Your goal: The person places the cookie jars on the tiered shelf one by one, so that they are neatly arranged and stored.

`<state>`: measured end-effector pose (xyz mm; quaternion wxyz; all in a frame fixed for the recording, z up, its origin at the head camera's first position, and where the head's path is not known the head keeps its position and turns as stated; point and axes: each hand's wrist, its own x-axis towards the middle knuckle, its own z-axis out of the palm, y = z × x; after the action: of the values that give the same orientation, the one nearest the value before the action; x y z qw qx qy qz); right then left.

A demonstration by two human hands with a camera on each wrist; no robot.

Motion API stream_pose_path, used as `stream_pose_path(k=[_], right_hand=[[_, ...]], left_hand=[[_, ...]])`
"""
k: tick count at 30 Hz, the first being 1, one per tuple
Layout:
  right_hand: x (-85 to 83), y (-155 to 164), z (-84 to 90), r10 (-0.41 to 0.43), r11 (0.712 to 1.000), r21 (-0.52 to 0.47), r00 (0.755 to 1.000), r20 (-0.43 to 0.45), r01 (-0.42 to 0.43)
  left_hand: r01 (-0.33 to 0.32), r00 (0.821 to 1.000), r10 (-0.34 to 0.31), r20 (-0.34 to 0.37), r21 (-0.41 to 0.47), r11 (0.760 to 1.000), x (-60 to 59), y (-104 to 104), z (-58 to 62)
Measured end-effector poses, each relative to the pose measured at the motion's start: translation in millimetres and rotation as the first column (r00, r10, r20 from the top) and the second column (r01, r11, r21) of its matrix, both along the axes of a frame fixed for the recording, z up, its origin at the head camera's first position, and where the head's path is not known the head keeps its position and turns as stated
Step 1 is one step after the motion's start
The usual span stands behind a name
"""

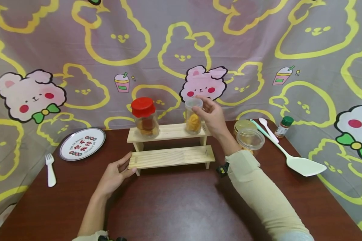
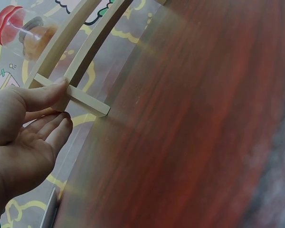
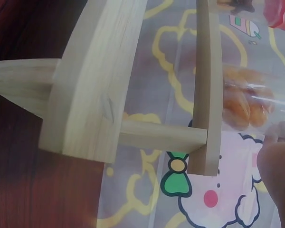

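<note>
A two-tier wooden rack (image 1: 172, 157) stands on the table in the head view. My left hand (image 1: 113, 175) pinches the left end of its lower tier between thumb and fingers, as the left wrist view also shows with the hand (image 2: 33, 128) at the wooden end. On the upper tier, toward the right, is a clear jar (image 1: 193, 123) with orange-yellow pieces inside. My right hand (image 1: 215, 118) grips this jar near its top, thumb in front and fingers behind. A red-lidded jar (image 1: 147, 124) sits on the upper tier's left end.
Left of the rack lie a white plate (image 1: 82, 144) and a white fork (image 1: 50, 170). To the right are a clear-lidded jar (image 1: 250, 139), a gold lid (image 1: 244, 125), a pale green spatula (image 1: 304, 165), a white spoon (image 1: 268, 130) and a green-capped spice bottle (image 1: 283, 127). A patterned cloth (image 1: 169, 50) hangs behind.
</note>
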<state>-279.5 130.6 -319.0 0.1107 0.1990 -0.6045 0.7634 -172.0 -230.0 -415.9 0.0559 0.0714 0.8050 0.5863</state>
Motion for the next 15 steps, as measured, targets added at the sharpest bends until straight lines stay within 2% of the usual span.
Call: stream_pose_path(k=[5,15], right_hand=[[0.8,1.7,2.9,0.001,1.000,0.012,1.000,0.010,-0.002],[5.2,9.6,4.0,-0.035,0.998,0.058,0.999,0.008,0.035]], left_hand=[[0.000,1.000,0.000,-0.004,0.001,1.000,0.2,1.8,3.0],[-0.010,1.000,0.010,-0.006,-0.015,1.000,0.3,0.6,0.2]])
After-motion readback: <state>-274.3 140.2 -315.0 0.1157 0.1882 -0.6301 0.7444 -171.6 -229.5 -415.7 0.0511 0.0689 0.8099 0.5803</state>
